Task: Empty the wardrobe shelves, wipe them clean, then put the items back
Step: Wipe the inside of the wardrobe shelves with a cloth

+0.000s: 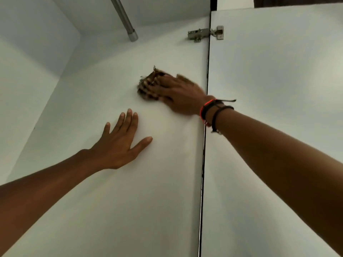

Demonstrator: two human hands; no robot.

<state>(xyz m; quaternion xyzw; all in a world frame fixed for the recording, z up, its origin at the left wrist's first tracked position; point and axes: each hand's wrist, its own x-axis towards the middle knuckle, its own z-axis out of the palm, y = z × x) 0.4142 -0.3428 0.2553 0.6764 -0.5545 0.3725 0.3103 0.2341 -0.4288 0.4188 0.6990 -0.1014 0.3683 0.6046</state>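
A white inner side panel of the wardrobe (115, 201) fills the middle of the head view. My right hand (181, 95) presses a brown checked cloth (148, 86) flat against this panel; the hand is blurred by motion and its fingers lie over the cloth. My left hand (120, 143) rests flat on the same panel, lower and to the left, fingers spread and straight, holding nothing. Dark and red bands circle my right wrist.
A metal hanging rail (124, 19) runs into the panel at the top. A steel hinge (206, 34) joins the panel to the open white door (278, 89) on the right. The wardrobe's back wall (27, 71) lies at the left.
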